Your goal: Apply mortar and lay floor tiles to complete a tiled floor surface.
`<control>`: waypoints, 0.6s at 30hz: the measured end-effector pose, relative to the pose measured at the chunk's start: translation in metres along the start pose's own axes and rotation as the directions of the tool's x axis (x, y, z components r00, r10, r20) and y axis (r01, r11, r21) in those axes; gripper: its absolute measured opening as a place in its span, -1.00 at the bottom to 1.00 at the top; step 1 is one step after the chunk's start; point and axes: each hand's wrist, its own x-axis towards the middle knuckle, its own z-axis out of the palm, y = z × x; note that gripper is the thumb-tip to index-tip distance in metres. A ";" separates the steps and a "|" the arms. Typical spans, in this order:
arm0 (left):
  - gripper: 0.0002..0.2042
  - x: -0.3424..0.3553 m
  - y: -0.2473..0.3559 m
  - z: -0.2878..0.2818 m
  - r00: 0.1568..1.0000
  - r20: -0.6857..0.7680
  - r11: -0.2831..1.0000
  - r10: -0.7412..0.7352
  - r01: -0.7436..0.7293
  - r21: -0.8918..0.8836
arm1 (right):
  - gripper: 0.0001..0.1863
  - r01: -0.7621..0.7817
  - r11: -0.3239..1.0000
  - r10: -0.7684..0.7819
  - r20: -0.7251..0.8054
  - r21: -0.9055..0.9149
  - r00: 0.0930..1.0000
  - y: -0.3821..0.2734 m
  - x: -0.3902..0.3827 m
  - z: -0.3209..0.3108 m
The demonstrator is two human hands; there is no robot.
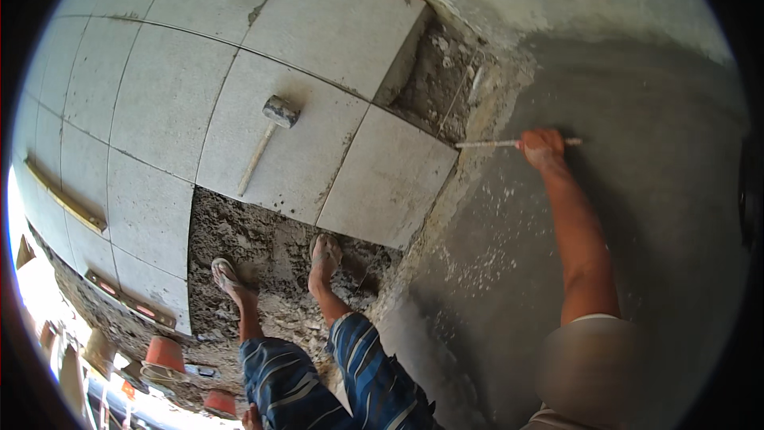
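My right hand (542, 148) is closed round a thin, pale stick (487, 144), held level against the grey cement wall (652, 191). One end of the stick reaches the corner of a cut floor tile (390, 179); its other end pokes out past my fist. Down at the lower edge, by my knee, a small part of my left hand (252, 416) shows; its fingers are too cut off to read. A mallet (280, 111) with a dark head and a light wooden handle lies on a large tile (306, 99) left of the cut one.
Rough mortar (263, 227) lies under my sandalled feet, bordered by tiles. An untiled gap (438, 72) runs along the far wall. Farther left are a yellow bar (64, 195) and a spirit level (131, 300) on the tiles. An orange bucket (165, 353) stands at lower left.
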 end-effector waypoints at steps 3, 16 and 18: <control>-0.52 -0.019 0.004 0.019 0.999 -0.034 0.999 0.028 -0.027 0.026 | -0.64 -0.024 1.000 0.023 0.105 0.008 0.994 0.008 0.008 -0.007; -0.59 -0.021 -0.048 0.038 0.762 0.335 0.312 0.554 -0.563 0.765 | -0.71 -0.028 0.999 0.023 0.158 0.032 0.987 0.021 0.010 -0.029; -0.65 -0.025 -0.056 0.056 0.713 0.358 0.226 0.603 -0.583 0.780 | -0.71 0.027 0.999 -0.029 0.084 0.032 0.996 0.021 0.010 -0.026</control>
